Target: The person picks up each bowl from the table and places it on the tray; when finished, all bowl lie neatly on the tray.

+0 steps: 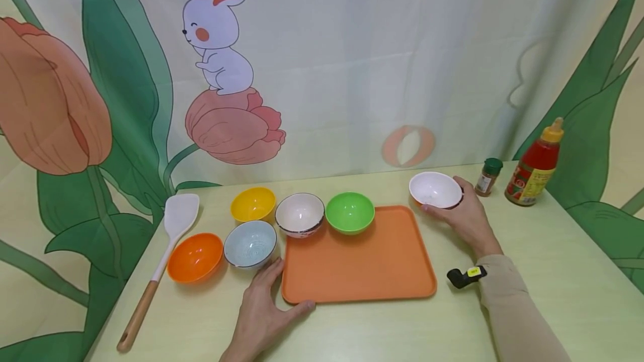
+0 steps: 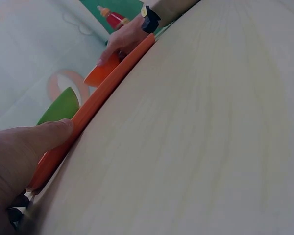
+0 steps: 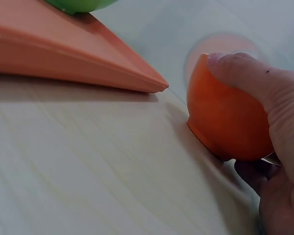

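Observation:
At the right of the head view, my right hand (image 1: 470, 219) grips a bowl (image 1: 435, 190), white inside and orange outside, to the right of the tray. Its thumb lies on the near side in the right wrist view, where the orange outer wall (image 3: 225, 115) shows; I cannot tell whether its base touches the table. My left hand (image 1: 261, 306) spans the near left corner of the orange tray (image 1: 357, 267), thumb touching the front edge and fingers along the left side. On the tray's back part stand a green bowl (image 1: 350, 214) and a cream bowl (image 1: 300, 215), which overlaps the corner.
Left of the tray stand a light blue bowl (image 1: 250, 244), a yellow bowl (image 1: 253, 204) and an orange bowl (image 1: 195, 258). A white spatula (image 1: 163, 261) with a wooden handle lies at far left. A spice jar (image 1: 488, 177) and a red sauce bottle (image 1: 533, 169) stand back right.

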`<state>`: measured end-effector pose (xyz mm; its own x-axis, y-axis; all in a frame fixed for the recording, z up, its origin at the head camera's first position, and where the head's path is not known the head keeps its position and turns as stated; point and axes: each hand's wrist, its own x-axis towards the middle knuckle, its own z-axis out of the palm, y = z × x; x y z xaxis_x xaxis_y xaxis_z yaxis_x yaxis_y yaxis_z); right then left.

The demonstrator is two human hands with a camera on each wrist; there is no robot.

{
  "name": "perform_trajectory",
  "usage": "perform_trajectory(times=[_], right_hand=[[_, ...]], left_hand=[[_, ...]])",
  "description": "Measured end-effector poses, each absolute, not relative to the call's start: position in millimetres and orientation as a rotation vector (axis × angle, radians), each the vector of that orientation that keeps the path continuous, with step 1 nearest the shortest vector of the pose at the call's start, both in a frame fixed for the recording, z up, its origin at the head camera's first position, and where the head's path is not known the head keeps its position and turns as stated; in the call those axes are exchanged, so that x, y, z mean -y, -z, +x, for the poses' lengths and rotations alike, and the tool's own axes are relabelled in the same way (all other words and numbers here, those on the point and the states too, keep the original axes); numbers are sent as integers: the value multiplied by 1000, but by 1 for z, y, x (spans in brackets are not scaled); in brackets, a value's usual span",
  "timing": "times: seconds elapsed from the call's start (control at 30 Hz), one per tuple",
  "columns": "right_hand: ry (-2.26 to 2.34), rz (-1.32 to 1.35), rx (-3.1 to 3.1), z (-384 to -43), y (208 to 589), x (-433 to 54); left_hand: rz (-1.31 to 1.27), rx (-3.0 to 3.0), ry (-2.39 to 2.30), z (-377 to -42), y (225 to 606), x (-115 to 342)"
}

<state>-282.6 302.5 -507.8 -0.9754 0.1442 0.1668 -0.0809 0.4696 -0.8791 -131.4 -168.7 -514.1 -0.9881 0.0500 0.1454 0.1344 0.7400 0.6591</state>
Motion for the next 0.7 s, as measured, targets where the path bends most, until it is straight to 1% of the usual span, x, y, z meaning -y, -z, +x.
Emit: perform_trajectory(times=[0.43,0.7], right_hand=[[-1556,-9,2438,-278,490,-296],[-1535,100,2470,-267,476,-290]], left_hand=[[-152,2816,1092,-132,514,168],[-141,2830,1081,-133,514,168]])
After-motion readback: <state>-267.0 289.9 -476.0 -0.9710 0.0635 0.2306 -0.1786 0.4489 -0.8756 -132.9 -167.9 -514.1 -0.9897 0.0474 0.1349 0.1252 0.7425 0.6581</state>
